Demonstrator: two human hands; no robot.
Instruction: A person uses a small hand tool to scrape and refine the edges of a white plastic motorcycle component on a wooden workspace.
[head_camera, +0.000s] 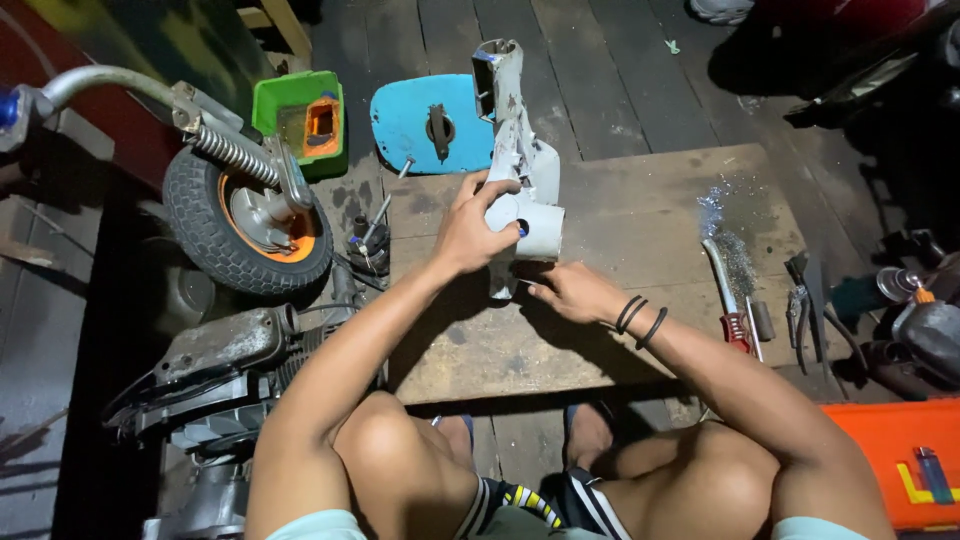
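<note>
Both bare arms reach forward over bent knees. The left hand (466, 232) curls its fingers in a closed grip, thumb up. The right hand (572, 292), wrist banded, lies lower, fingers pointing left.

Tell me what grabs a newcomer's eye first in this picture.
At centre, the left hand grips a white housing standing on end on a wooden board, while the right hand touches its lower end. Behind it lies a bright blue cover beside a green box. At left, a small wheel with an orange rim and a coil spring stands out.
</note>
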